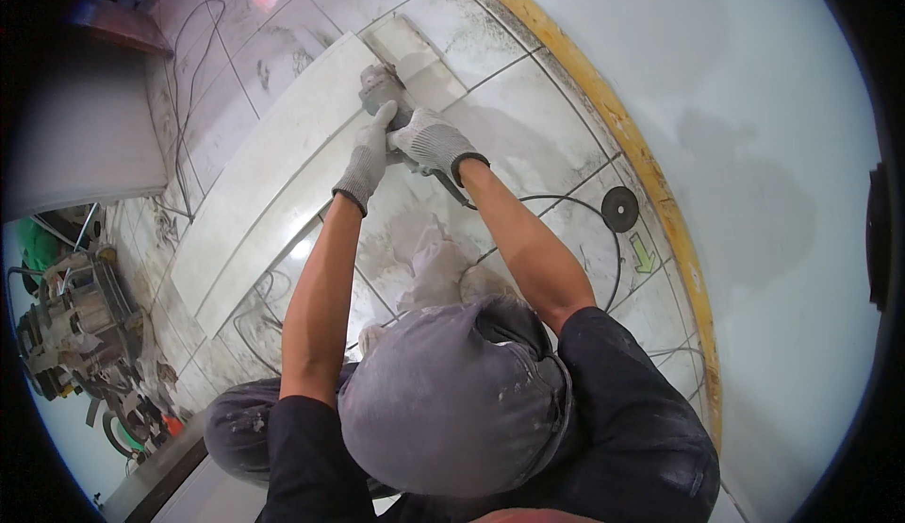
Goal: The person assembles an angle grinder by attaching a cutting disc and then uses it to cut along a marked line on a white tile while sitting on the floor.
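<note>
Gloved grips [415, 146] around grinder [380, 87]

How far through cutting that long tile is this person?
Hard to say how much is done; no cut line shows clearly. In hand: both gloved hands, left hand and right hand, grip the angle grinder at the far end of the long pale tile. A spare cutting disc lies unused on the floor.

Spare cutting disc [619, 209]; green arrow sticker [643, 253]
</note>
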